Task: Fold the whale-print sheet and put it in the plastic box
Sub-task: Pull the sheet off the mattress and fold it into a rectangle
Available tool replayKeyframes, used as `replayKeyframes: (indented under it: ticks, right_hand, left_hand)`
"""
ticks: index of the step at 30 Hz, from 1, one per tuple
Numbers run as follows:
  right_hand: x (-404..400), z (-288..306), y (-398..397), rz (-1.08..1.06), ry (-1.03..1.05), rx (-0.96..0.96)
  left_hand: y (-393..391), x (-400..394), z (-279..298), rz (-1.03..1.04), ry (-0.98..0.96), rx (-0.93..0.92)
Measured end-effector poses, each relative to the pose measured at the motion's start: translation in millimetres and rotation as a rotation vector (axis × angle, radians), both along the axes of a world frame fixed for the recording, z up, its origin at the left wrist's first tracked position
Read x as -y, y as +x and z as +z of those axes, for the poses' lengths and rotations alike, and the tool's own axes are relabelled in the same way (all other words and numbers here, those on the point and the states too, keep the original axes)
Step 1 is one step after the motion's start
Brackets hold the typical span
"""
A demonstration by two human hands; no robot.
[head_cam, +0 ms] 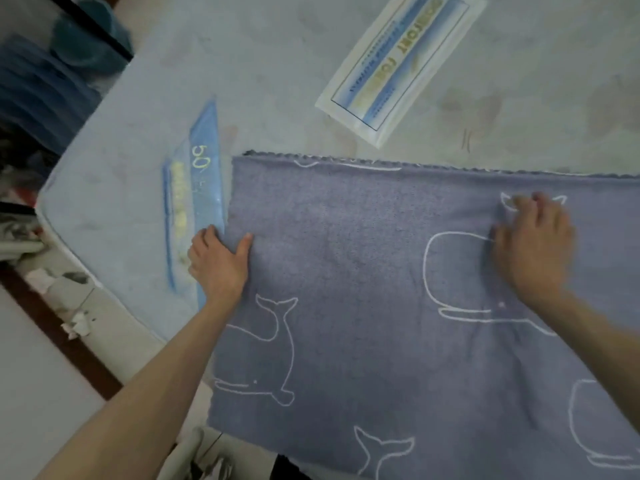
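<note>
A bare mattress bears a white label.

Only readable bits: "50" on the blue mattress label, and an upside-down "COMFORT" on the white label. Rest is too blurry.

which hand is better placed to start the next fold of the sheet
Left, probably. The left hand sits on the sheet's side edge, thumb on top, ready to lift. The right hand lies flat mid-sheet.

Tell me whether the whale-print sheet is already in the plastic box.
No: the whale-print sheet lies spread on the mattress.
</note>
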State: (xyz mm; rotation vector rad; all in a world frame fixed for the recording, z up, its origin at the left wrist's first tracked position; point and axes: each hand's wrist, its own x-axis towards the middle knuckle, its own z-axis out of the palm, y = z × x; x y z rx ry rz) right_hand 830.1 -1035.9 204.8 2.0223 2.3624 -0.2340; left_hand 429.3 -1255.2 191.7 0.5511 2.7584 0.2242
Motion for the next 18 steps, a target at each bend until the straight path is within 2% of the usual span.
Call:
replayKeyframes:
  ticks: [3,5,10,14,18]
  right_hand:
    - [8.1,5.0,-147.1,0.551,-0.206,-0.104]
    - [1.4,1.4,-232.7,0.688,-0.261,-0.116]
    - [-27.2,-8.2,-351.0,0.637,-0.398,0.007]
    - [-41.4,-3.3,-384.5,0.586,-0.655,-0.069]
    - [-45.0,5.9,-404.6,0.751,-0.727,-0.023]
  left_hand:
    - [-23.2,-1.0,-0.4,0.063,0.132,0.161]
    - [-34.2,-9.3,-0.6,0.099,0.182,0.258]
    - [-54.5,-31.5,-4.8,-0.018,0.093,0.362]
    - [-62.0,-44.9,-0.6,-0.070,0.070,0.432]
    - [-78.4,-43.1,1.1,-0.022,0.164,0.599]
